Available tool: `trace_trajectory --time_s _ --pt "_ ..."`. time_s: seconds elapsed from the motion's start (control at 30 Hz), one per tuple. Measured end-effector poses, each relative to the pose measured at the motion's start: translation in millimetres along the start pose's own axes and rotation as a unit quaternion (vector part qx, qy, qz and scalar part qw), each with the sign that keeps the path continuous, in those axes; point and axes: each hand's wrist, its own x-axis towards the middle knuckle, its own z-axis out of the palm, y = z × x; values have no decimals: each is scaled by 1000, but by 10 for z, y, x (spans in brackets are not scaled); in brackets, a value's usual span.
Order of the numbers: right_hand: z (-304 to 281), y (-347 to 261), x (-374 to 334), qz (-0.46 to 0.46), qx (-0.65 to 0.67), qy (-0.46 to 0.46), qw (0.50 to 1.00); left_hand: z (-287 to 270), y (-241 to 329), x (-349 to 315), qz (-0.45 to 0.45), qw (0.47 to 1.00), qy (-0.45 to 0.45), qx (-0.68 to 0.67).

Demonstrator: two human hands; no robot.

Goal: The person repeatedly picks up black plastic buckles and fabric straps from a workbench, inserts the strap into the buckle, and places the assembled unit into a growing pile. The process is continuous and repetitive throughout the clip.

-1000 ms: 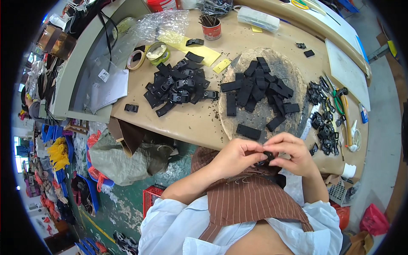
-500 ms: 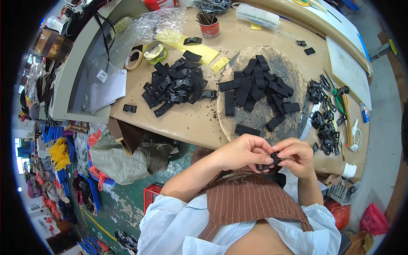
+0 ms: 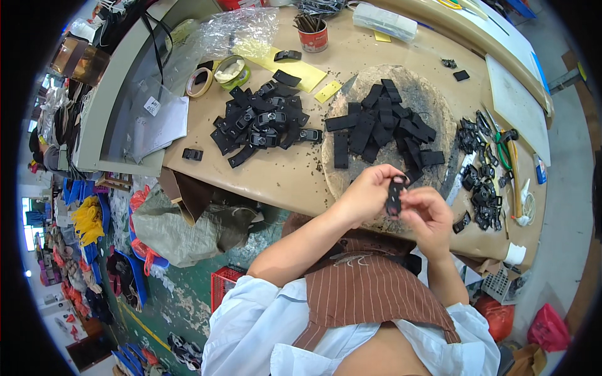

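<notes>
Black strap (image 3: 394, 199), marked label (image 3: 152, 106) well apart

On the head feed I see the left hand (image 3: 370, 193) pinching a black strap piece (image 3: 394, 199) above the near edge of a round wooden block (image 3: 441, 100); the right hand (image 3: 429, 214) is beside it, contact unclear. Black strips (image 3: 362, 133) heap on the block, buckled straps (image 3: 273, 119) left of it, loose black buckles (image 3: 483, 199) and a hammer (image 3: 515, 172) right.
</notes>
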Motion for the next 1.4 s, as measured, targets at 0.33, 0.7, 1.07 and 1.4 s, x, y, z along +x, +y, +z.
trace_trajectory --time_s 0.33,0.7,1.07,1.4 --pt "79 -23 244 -201 -344 -98 912 18 47 -14 -8 996 52 -68" --pt "-288 -40 101 86 -47 101 990 -500 379 224 261 704 344 563" --pt "-413 78 119 116 -169 51 977 -524 363 154 260 764 316 499" --pt "-361 -36 19 120 -66 67 988 -492 310 44 255 838 285 389"
